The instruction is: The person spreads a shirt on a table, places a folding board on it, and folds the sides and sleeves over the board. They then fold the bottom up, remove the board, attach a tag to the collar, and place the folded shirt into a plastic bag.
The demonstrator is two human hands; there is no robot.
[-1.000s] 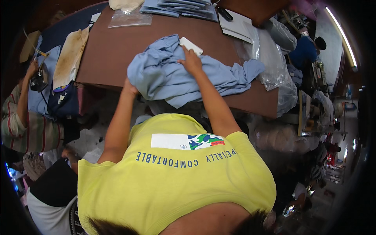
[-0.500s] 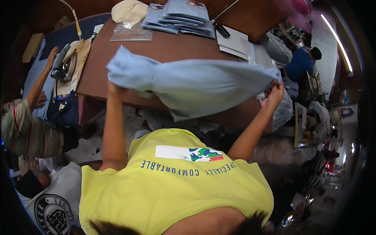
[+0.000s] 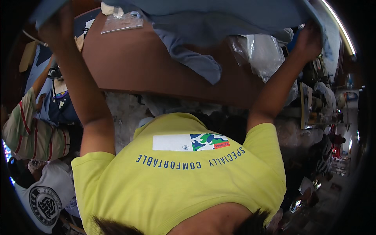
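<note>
High up and wide apart, the left hand (image 3: 56,28) and the right hand (image 3: 310,42) are holding a big blue cloth (image 3: 227,19) between them. In the head view, the right hand is closing its fingers around one end of the cloth. The left hand is gripping the other end, but its fingertips are hiding in the shade, so I cannot tell just how they are bending. The cloth is spreading along the top edge of the picture, in front of the far part of a brown table (image 3: 129,58). One long, narrow piece (image 3: 196,64) is hanging down from it, and I cannot tell if its tip is touching the table. Part of the cloth is going out of sight at the top.

A flat clear bag (image 3: 123,22) is lying on the table near its far left corner, just beside a small cream-white thing (image 3: 107,8). Shiny clear plastic (image 3: 266,51) is lying at the right end. The person is wearing a yellow shirt (image 3: 180,176). On the left, someone in a striped shirt (image 3: 45,135) is reaching an arm forward.
</note>
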